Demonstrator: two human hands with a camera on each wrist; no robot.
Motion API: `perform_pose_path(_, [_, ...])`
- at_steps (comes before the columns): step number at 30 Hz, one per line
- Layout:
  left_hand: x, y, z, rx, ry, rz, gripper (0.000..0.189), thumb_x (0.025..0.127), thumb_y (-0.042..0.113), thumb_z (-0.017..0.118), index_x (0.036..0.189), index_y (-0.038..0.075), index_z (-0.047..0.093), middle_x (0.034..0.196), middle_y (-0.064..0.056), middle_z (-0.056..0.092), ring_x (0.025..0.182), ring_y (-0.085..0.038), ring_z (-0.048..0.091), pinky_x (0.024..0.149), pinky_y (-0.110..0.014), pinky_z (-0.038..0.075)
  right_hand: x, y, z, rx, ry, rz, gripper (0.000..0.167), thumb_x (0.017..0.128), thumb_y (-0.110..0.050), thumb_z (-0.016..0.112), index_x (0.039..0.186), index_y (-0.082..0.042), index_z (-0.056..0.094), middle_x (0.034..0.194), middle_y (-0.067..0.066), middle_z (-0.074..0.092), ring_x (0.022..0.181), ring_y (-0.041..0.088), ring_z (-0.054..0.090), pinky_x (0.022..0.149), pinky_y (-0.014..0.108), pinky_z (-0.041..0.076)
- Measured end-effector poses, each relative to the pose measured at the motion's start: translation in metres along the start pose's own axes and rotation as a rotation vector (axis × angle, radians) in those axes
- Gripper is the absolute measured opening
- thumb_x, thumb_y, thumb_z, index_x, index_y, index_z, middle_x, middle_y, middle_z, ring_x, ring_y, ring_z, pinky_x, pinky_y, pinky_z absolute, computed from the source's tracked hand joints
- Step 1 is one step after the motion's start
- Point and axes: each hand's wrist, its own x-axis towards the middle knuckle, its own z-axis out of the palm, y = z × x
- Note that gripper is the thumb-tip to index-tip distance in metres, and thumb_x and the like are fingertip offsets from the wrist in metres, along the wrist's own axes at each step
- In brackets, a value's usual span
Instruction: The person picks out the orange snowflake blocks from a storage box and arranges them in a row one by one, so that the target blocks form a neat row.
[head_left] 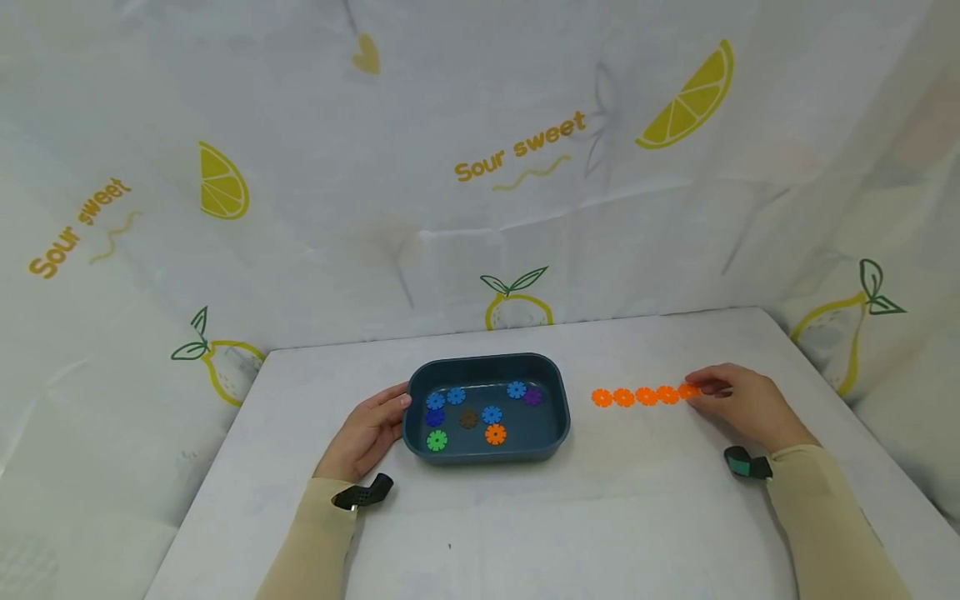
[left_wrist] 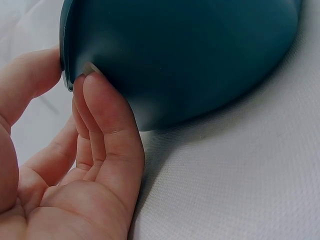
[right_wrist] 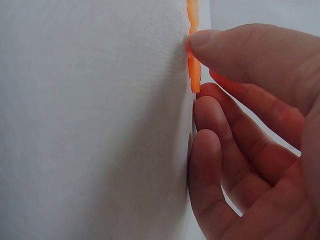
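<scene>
A dark teal tray [head_left: 480, 457] stands on the table, holding several small notched discs. Among them are blue discs [head_left: 491, 414], a purple disc [head_left: 533, 396], a brown disc [head_left: 468, 418], a green disc [head_left: 437, 440] and one orange disc [head_left: 495, 434]. My left hand [head_left: 371, 433] grips the tray's left end, thumb and fingers at its rim [left_wrist: 66, 75]. To the right of the tray, several orange discs [head_left: 624, 397] lie in a straight row. At the row's right end my right hand [head_left: 750, 404] pinches the last orange disc [right_wrist: 194, 75] between thumb and index finger; the other fingers curl close to the tabletop.
A white cloth covers the table [head_left: 570, 533]. Behind it hangs a white curtain [head_left: 420, 217] printed with lemons and lettering. Each wrist wears a black strap, the left strap [head_left: 363, 492] near the tray's front left corner.
</scene>
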Motion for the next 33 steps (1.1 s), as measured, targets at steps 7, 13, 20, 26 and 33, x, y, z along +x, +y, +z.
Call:
perform_pose_path(7, [0.001,-0.002,0.0,0.004,0.012,0.018,0.057,0.107,0.02,0.069,0.159,0.005,0.05,0.151,-0.012,0.064,0.125,-0.019,0.067,0.102,-0.03,0.059,-0.001,-0.01,0.0,-0.006,0.014,0.0,0.046,0.1,-0.043,0.079,0.131,-0.009,0.074,0.117,0.014,0.076,0.11,0.034,0.069,0.08,0.026,0.053])
perform_pose_path(13, [0.002,-0.003,0.001,0.018,-0.005,0.023,0.056,0.107,0.02,0.069,0.158,0.004,0.051,0.151,-0.013,0.064,0.123,-0.019,0.068,0.102,-0.031,0.06,0.007,-0.063,0.009,0.019,-0.004,-0.09,0.041,0.102,-0.035,0.077,0.134,-0.009,0.073,0.127,0.016,0.073,0.111,0.036,0.069,0.086,0.039,0.062])
perform_pose_path(20, [0.004,-0.002,0.0,0.044,-0.017,0.05,0.056,0.106,0.023,0.07,0.157,0.005,0.053,0.156,-0.016,0.061,0.127,-0.02,0.067,0.102,-0.031,0.06,0.053,-0.169,0.026,-0.031,-0.137,-0.347,0.028,0.102,-0.022,0.077,0.128,-0.012,0.076,0.122,0.008,0.076,0.112,0.028,0.068,0.101,0.055,0.059])
perform_pose_path(26, [0.007,-0.003,-0.002,0.04,-0.029,0.05,0.057,0.105,0.024,0.073,0.156,0.007,0.055,0.155,-0.014,0.062,0.129,-0.02,0.067,0.103,-0.03,0.059,0.077,-0.235,0.058,-0.152,-0.304,-0.558,0.026,0.101,-0.021,0.078,0.126,-0.013,0.078,0.121,0.001,0.077,0.111,0.02,0.07,0.099,0.045,0.061])
perform_pose_path(33, [0.006,-0.002,-0.008,0.035,-0.031,0.055,0.053,0.105,0.023,0.072,0.154,0.008,0.058,0.153,-0.014,0.063,0.128,-0.021,0.067,0.103,-0.031,0.059,0.082,-0.278,0.097,-0.322,-0.502,-0.692,0.027,0.099,-0.019,0.08,0.125,-0.013,0.078,0.118,0.0,0.076,0.105,0.017,0.069,0.099,0.04,0.059])
